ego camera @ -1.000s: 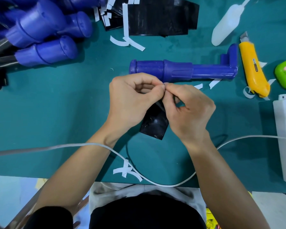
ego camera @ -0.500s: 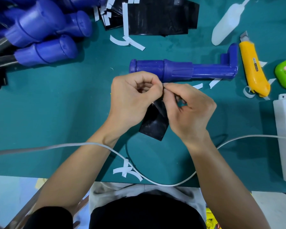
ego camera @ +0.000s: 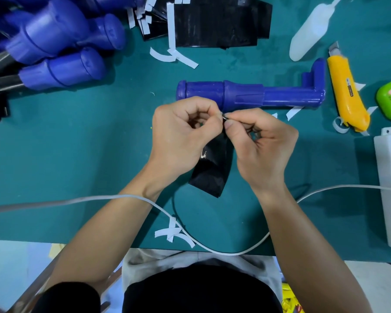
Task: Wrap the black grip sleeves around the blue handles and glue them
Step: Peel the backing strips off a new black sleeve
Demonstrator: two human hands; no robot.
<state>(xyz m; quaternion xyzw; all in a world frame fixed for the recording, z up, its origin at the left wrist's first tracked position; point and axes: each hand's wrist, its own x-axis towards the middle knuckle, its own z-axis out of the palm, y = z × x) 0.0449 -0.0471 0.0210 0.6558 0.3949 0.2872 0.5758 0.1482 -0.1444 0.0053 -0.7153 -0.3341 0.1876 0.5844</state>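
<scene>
Black grip sleeve [ego camera: 212,170] hangs at frame centre, its top corner pinched by left hand [ego camera: 183,141] and right hand [ego camera: 262,145], likely peeling backing; blue handle [ego camera: 246,94] waits just above.

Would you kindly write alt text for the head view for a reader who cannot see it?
From above, a person's left hand and right hand pinch the top edge of a black grip sleeve over a teal table. Beyond them lies one blue handle, a yellow utility knife to its right, more blue handles piled far left.
</scene>
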